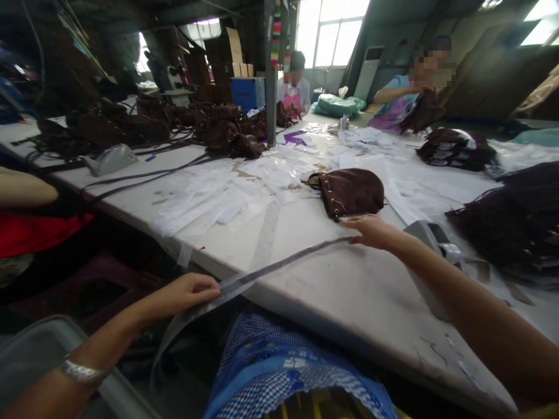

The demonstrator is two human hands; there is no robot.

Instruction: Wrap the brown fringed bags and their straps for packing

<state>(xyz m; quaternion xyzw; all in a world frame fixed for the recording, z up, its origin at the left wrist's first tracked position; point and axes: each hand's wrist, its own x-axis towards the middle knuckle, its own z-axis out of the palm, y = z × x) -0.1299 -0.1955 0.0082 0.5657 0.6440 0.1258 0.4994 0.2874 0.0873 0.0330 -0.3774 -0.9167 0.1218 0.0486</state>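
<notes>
A long dark strap (279, 265), with clear plastic film along its left part, stretches across the table's front edge between my hands. My left hand (196, 289) is closed on its near end, with a loose tail of plastic (168, 340) dangling below the fingers. At the far end, my right hand (373, 231) pinches the strap between thumb and fingers. Just beyond those fingers lies a small brown drawstring bag (356, 192) on its side, its gathered mouth and metal eyelets facing left.
Clear plastic pieces (231, 201) litter the white table (323, 297). A grey tape dispenser (437, 244) stands by my right forearm, another (111, 158) at left. Brown bags (227, 131) and dark stacks (515, 221) lie around. A co-worker's arm (26, 189) reaches in; two people work across.
</notes>
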